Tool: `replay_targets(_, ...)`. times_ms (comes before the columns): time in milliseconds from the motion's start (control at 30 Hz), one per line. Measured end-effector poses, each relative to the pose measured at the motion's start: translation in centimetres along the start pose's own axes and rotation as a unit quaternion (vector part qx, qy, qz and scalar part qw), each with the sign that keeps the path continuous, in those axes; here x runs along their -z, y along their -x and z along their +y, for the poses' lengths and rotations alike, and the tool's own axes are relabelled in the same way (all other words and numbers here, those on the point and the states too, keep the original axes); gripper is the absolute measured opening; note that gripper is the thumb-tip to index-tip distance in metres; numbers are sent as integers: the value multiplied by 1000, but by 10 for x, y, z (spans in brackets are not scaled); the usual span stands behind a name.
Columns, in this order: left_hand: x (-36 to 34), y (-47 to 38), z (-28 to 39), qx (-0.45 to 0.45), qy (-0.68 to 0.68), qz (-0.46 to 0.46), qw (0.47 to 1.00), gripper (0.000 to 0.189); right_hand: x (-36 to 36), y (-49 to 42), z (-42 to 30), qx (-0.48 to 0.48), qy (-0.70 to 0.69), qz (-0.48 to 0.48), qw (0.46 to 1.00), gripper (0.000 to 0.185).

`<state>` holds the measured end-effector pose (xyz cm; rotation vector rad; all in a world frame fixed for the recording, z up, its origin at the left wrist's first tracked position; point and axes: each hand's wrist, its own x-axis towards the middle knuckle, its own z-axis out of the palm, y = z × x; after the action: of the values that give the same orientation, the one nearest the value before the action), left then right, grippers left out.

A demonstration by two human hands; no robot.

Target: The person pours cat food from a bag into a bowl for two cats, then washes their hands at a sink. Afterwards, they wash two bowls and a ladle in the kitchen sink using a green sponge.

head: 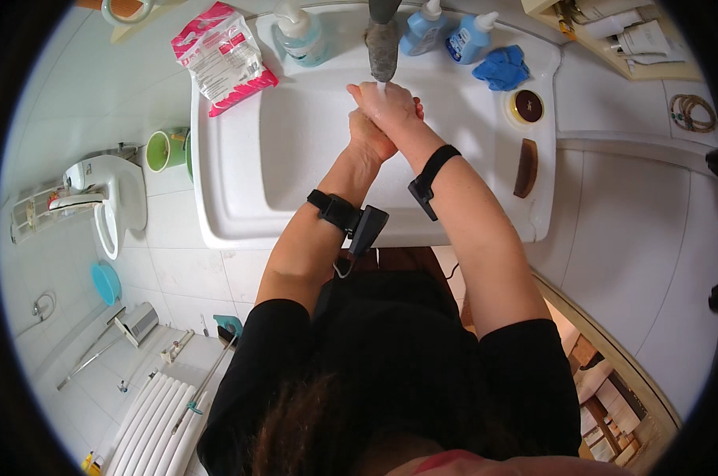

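Observation:
Water from the faucet [382,56] runs onto the back of my right hand [390,106], which lies over my left hand [371,134]. The two hands are pressed together above the basin of the white sink [299,143]. Fingertips of my left hand show past the outer edge of my right hand, wrapped around it from below. Most of my right fingers are hidden, so their closure is unclear. Black straps with dark devices sit on my left forearm [341,214] and right forearm [436,172].
Along the sink's rim are a pink-and-white packet [225,62], a pump bottle [304,41], two blue bottles [421,30], a blue cloth [503,68], a round dark-lidded container [526,106] and a brown comb [526,168]. A toilet [123,193] and green bucket [163,151] stand left.

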<state>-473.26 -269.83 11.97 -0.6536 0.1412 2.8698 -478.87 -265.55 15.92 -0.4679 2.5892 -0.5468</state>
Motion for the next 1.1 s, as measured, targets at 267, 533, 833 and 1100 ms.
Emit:
replay_targets(267,-4,-48,10,-14,-297,139,945,33,77,51,16,108,139,191,966,24)
replay_targets(533,-39,-24,24,-22,-507,210,836,14,102,60,-22,156,131,276,940,74)
replay_targets(833,-69,52,46,-32,-555,129,821,21,60,74,9,33,-238,230,943,32)
replay_targets(1100,-63,68,53,40,-365,-102,925,26,63,106,63,117,-810,-176,547,26)
